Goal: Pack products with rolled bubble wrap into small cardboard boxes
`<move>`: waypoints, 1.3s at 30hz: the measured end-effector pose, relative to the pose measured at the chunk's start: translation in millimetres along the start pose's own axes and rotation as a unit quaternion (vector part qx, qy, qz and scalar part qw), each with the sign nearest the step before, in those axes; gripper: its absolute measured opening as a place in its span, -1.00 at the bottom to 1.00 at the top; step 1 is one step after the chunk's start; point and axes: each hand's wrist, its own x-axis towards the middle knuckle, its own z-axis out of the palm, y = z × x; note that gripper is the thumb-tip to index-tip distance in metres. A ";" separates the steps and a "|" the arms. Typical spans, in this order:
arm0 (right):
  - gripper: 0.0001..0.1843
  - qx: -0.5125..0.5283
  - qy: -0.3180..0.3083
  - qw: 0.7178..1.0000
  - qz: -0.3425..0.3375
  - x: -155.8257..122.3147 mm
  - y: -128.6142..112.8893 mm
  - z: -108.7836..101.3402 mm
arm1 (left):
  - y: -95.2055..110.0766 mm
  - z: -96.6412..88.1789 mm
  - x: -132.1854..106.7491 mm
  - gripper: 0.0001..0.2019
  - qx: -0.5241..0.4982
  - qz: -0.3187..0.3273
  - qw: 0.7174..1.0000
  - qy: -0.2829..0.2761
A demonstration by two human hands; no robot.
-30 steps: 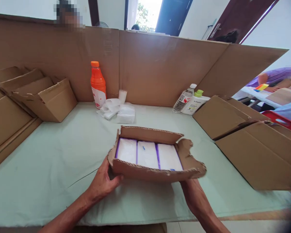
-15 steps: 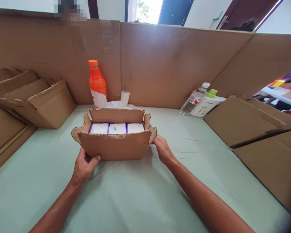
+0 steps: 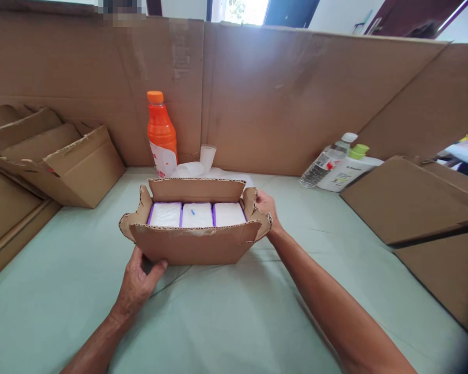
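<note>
Across the back we see a tall cardboard partition (image 3: 265, 104), with a pale green cloth (image 3: 226, 311) spread in front of it. Plain cardboard boxes stand at our right (image 3: 405, 202), and more, lying tilted, at our left (image 3: 78, 171). The open carton (image 3: 195, 246) is mid-cloth, just in front of the orange bottle; whether its base fully rests there we cannot tell. Our left hand (image 3: 138, 280) grips its lower left corner, thumb on the front; our right hand (image 3: 267, 208) holds the right end, fingertips hidden behind a ragged flap. With one grip low and the other higher, we judge the carton could tip if either slackened, and the torn flap could rip if it took the weight. Pushed further back, the carton might topple the orange bottle (image 3: 161, 132); the leaning clear bottle (image 3: 325, 161) looks easily knocked by our right arm. The three white packs (image 3: 197, 214) sit snugly side by side, so spilling seems likely only with a steep tilt. The small upright cup (image 3: 208, 157) could fall to the same backward push.
</note>
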 end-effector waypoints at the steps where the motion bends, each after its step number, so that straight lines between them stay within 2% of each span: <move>1: -0.62 -0.005 0.012 1.000 0.010 -7.4 -0.3 -14.8 | 2.1 -0.4 0.0 -0.46 0.002 0.000 1.000 -0.002; 4: -0.49 -0.029 0.004 0.996 0.082 -45.9 1.2 -63.7 | 6.3 -1.6 0.4 -0.47 0.010 -0.006 1.000 -0.006; 7: -0.40 -0.140 -0.061 0.978 0.139 -95.0 4.4 -106.5 | 9.0 -1.6 0.4 -0.44 -0.004 -0.004 1.000 -0.008; 10: -0.48 -0.313 -0.064 0.938 0.135 -135.1 4.1 -134.6 | 12.2 -0.4 -0.4 -0.45 -0.022 -0.005 1.000 -0.002; 12: -0.57 -0.370 -0.047 0.922 0.099 -152.2 1.3 -143.3 | 14.4 0.3 -1.4 -0.47 -0.026 -0.005 1.000 0.004; 14: -0.62 -0.385 -0.049 0.921 0.033 -161.8 -1.6 -143.4 | 15.8 0.5 -2.6 -0.50 -0.026 0.000 1.000 0.006; 16: -0.60 -0.403 -0.076 0.911 -0.049 -164.5 -1.9 -135.7 | 16.1 0.3 -3.8 -0.53 -0.014 0.008 1.000 0.008; 18: -0.52 -0.440 -0.120 0.884 -0.109 -161.7 1.8 -123.4 | 16.0 0.0 -4.9 -0.54 0.006 0.014 1.000 0.012; 20: -0.51 -0.472 -0.150 0.859 -0.129 -155.7 8.1 -110.8 | 15.4 0.1 -5.7 -0.54 0.019 0.018 1.000 0.016; 24: -0.66 -0.462 -0.122 0.868 -0.137 -148.0 13.0 -97.2 | 12.1 1.2 -3.9 -0.48 0.009 0.020 1.000 0.007; 28: -0.66 -0.425 -0.124 0.887 -0.130 -163.2 -7.1 -97.1 | 10.9 -1.8 0.5 -0.35 -0.008 0.026 1.000 0.012; 31: -0.67 -0.349 -0.161 0.919 -0.082 -184.6 -31.0 -96.4 | 20.8 -10.1 -7.4 -0.28 0.025 0.109 0.989 0.094; 34: -0.67 -0.272 -0.196 0.942 -0.016 -202.2 -51.1 -92.0 | 41.4 -15.5 -35.8 -0.22 0.093 0.227 0.956 0.163; 36: -0.68 -0.217 -0.233 0.948 0.024 -209.4 -60.0 -87.9 | 56.6 -10.8 -63.9 -0.27 0.119 0.284 0.942 0.132; 37: -0.69 -0.187 -0.255 0.948 0.041 -211.9 -63.1 -85.6 | 62.9 -5.2 -78.6 -0.32 0.123 0.300 0.942 0.088; 39: -0.70 -0.127 -0.301 0.942 0.074 -215.8 -66.2 -80.8 | 70.9 11.0 -104.6 -0.36 0.121 0.303 0.944 -0.043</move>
